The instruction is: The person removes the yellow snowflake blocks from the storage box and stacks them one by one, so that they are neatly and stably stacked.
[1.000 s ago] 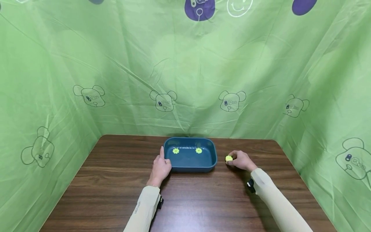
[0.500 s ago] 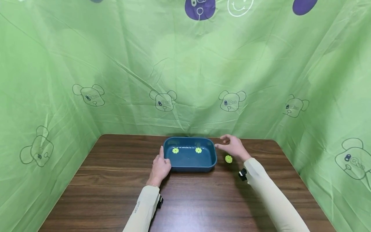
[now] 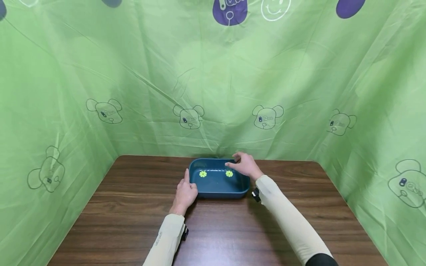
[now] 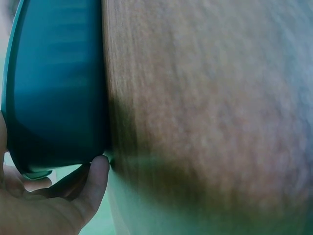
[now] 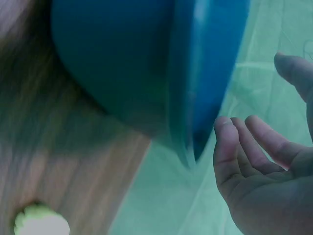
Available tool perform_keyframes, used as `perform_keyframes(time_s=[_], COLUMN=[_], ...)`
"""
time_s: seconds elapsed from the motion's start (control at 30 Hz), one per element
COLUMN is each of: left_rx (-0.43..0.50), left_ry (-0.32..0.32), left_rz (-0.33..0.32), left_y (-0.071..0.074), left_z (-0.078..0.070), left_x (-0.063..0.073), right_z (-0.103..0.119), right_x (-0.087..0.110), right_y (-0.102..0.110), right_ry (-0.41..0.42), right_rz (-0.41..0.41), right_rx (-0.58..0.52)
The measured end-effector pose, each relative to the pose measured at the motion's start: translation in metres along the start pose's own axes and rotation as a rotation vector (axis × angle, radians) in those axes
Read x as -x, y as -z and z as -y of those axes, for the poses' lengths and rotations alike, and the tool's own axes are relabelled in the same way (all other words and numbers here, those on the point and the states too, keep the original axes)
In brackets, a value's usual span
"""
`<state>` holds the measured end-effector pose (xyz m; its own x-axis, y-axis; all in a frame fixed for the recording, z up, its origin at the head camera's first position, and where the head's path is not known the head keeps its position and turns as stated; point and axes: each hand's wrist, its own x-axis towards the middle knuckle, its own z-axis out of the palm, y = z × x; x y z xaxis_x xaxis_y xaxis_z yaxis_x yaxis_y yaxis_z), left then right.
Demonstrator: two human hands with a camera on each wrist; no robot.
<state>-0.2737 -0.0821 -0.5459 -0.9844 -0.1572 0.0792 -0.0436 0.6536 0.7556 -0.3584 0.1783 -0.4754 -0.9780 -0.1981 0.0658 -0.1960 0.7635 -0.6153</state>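
Observation:
A dark blue rectangular plastic basin point(image 3: 217, 194) stands at the back of the table. My left hand point(image 3: 185, 194) holds its front left corner, index finger straight along the rim. In the left wrist view the thumb point(image 4: 95, 183) presses the basin's outer wall. Inside the basin lie two yellow-green flower-shaped pieces, a left piece point(image 3: 203, 174) and a right piece point(image 3: 229, 173). My right hand point(image 3: 247, 165) hovers over the right end of the basin, thumb and fingers apart, holding nothing. A third flower-shaped piece point(image 5: 41, 220) lies on the table, hidden by the right forearm in the head view.
The brown wood-grain table point(image 3: 133, 207) carries the basin near its back edge. A green printed cloth point(image 3: 226, 81) hangs close behind and along both sides. Small dark cameras sit on both wrists, the right one point(image 3: 256, 194) beside the basin's right corner.
My right hand has let go of the third flower-shaped piece beside the basin and moved left over the basin's right end. The left hand and basin have stayed put.

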Motion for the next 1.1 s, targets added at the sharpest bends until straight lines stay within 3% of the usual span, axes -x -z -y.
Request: perform_keyframes(time_s=[0.37, 0.83, 0.97, 1.1], left_rx=[0.005, 0.003, 0.000, 0.008], left_ry=[-0.004, -0.024, -0.017, -0.011], left_rz=[-0.002, -0.007, -0.004, -0.002], left_y=[-0.001, -0.002, -0.001, 0.000], left_z=[0.000, 0.000, 0.001, 0.001], left_x=[0.001, 0.001, 0.001, -0.001], right_z=[0.002, 0.002, 0.004, 0.007], right_x=[-0.004, -0.003, -0.002, -0.004], right_y=[-0.040, -0.059, -0.061, -0.061], right_ry=[-0.057, -0.196, -0.204, -0.214], right_rz=[0.004, -0.049, -0.034, -0.011], right_rx=[0.092, 0.207, 0.257, 0.240])
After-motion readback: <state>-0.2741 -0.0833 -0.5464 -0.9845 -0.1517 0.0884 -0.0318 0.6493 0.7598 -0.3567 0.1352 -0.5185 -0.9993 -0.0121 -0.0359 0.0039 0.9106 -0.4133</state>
